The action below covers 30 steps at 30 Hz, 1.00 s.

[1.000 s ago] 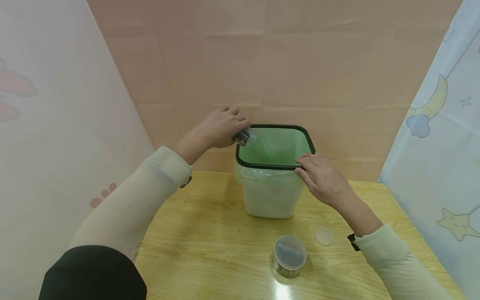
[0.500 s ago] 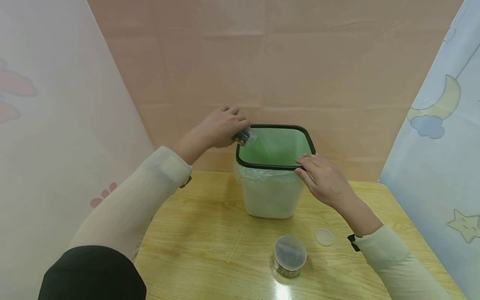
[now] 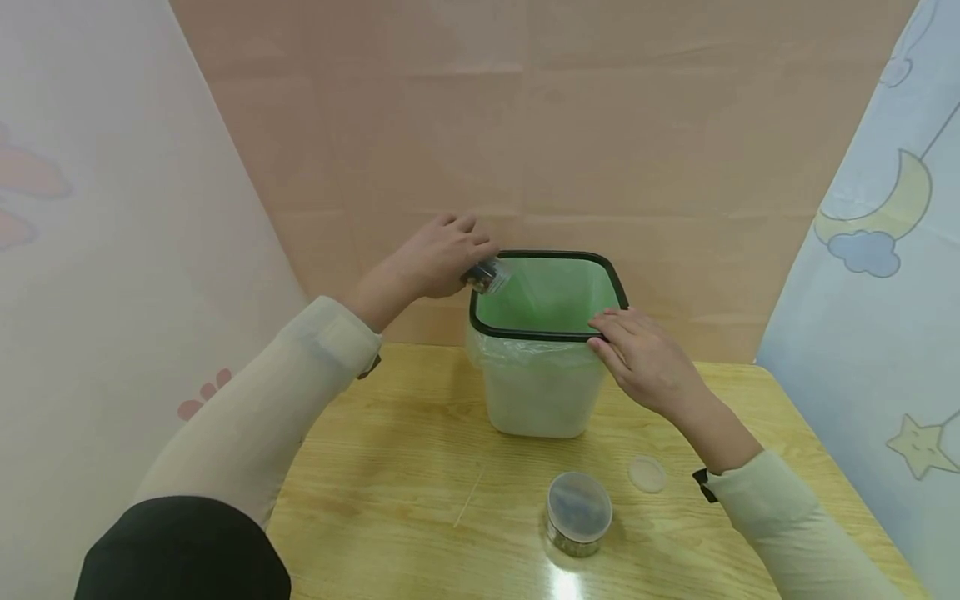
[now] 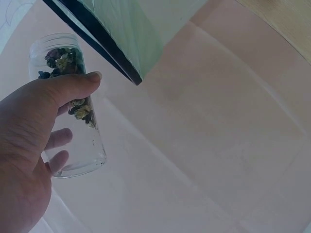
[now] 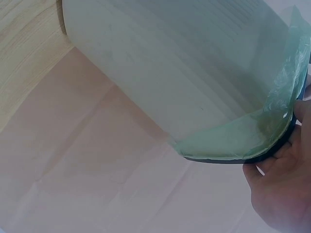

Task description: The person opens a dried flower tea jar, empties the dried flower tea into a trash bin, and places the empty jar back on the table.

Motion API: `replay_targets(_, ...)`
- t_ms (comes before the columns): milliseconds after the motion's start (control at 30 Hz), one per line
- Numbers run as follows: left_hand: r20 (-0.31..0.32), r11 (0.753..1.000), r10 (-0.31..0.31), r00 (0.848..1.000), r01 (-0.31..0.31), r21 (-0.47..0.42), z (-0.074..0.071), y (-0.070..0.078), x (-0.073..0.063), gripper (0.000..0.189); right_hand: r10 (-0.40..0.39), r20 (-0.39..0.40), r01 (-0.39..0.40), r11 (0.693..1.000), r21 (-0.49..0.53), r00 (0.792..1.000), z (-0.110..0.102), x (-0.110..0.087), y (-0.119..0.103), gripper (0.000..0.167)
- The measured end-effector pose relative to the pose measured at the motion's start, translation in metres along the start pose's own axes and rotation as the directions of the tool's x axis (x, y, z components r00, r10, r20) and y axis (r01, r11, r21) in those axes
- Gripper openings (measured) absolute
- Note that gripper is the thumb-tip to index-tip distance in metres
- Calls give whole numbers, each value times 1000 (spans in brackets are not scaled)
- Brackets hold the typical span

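Note:
My left hand [image 3: 446, 254] grips a clear jar [image 4: 80, 155] around its side, thumb across the front. The lidless jar tilts with its mouth over the left edge of the trash bin [image 3: 536, 387]. Dark and yellowish dried flower buds [image 4: 65, 60] lie in the half of the jar toward its mouth. The bin stands upright, lined with a thin green plastic bag [image 5: 233, 133] under a black rim [image 3: 543, 337]. At the near right corner my right hand [image 3: 648, 360] holds that rim, thumb outside and fingers over the edge. The bin's floor is hidden.
A round container [image 3: 579, 512] with a translucent lid stands on the wooden table [image 3: 382, 467] in front of the bin. Right of it lies a flat translucent disc [image 3: 647, 473]. A thin pale stick [image 3: 468, 497] lies to the left. Cloth-like walls surround the table's back and sides.
The head view has shifted very slightly. Both hands, the tilted jar and the bin keep their places.

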<state>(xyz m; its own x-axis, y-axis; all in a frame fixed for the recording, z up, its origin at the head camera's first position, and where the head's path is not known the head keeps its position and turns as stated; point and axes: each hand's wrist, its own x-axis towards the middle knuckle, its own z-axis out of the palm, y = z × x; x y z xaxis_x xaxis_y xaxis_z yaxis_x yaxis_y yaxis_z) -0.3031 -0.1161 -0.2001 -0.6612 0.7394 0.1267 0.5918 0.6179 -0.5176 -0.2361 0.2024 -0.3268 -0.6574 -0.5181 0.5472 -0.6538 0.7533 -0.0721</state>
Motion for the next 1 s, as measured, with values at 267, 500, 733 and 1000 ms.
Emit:
replay_targets(267,-9,1000,-1,1000,1,-15,1,-1,-1,54,4,10,-4,1000,5,1000,0,0,0,34)
replay_targets(500,-23,1000,11,1000,-12,-13,2,-1,0,51,6,3,-6,1000,8,1000,1,0,1,34)
replay_targets(733,-22,1000,20,1000,-19,9,2,-2,0,51,-1,-9,1,1000,8,1000,0,0,1,33)
replay_targets(1000,-21,1000,24,999,-25,-12,0,-2,0,49,3,10,-3,1000,0,1000,0,0,1,34)
